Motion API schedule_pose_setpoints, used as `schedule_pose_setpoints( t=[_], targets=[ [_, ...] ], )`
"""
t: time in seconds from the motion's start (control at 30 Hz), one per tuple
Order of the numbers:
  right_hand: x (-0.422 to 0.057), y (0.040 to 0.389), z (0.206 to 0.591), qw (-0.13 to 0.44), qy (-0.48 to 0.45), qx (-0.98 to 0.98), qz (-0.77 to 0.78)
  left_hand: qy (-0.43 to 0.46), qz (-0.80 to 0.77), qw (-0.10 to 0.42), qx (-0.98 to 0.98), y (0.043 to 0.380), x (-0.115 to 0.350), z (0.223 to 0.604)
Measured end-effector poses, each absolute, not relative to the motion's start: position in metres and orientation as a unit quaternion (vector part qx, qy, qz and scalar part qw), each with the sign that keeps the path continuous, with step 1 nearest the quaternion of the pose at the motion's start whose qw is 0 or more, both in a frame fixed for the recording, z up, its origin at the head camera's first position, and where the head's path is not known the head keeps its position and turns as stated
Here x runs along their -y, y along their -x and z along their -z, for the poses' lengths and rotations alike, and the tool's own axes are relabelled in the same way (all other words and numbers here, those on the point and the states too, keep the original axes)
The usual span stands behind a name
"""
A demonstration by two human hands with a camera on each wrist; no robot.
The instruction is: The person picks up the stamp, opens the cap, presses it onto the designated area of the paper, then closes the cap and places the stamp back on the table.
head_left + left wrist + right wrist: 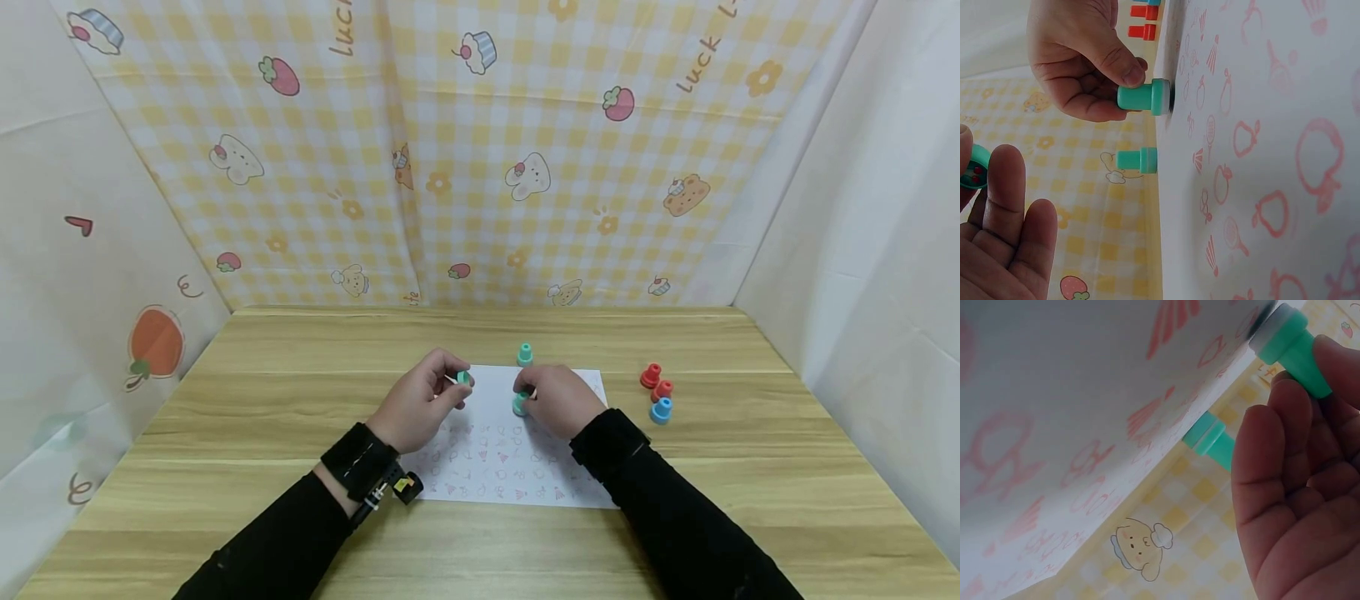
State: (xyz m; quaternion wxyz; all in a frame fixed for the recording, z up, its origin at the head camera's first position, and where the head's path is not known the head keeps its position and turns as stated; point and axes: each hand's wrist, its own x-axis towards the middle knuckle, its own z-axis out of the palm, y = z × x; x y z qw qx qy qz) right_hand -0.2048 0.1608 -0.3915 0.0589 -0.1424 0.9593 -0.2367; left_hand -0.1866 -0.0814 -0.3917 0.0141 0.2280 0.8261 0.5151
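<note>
My right hand (pixel 561 402) pinches a green toy stamp (pixel 1138 98) upright by its handle. The stamp's pale base is right at the sheet of paper (pixel 491 383), near its far part. Over the paper's far left corner, my left hand (pixel 416 406) holds a small round green cap (pixel 979 165) between thumb and fingers, with red cherries pictured on it. Faint red prints of fruit, rackets and shuttlecocks cover much of the sheet. A second green stamp (pixel 525 355) stands upright just beyond the paper's far edge.
Two red stamps (pixel 651 376) and a blue stamp (pixel 662 411) stand to the right of the paper on the wooden table (pixel 300 358). A yellow checked cloth (pixel 465 225) hangs behind the table, with white cloth (pixel 840 275) at the sides.
</note>
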Motion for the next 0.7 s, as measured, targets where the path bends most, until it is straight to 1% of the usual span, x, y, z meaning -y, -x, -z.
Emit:
schedule_pose_setpoints(
  t=[0.23,0.7],
  targets=[
    [-0.1600,0.2044,0.3921,0.059,0.144,-0.962,0.225,-0.231,-0.517,0.010,-0.824,0.1861,0.0810,0.3925],
    [-0.1547,0.2046,0.3933,0.048,0.150,-0.970,0.183,-0.235,-0.520,0.020,-0.821,0.1866,0.0798,0.3919]
  ],
)
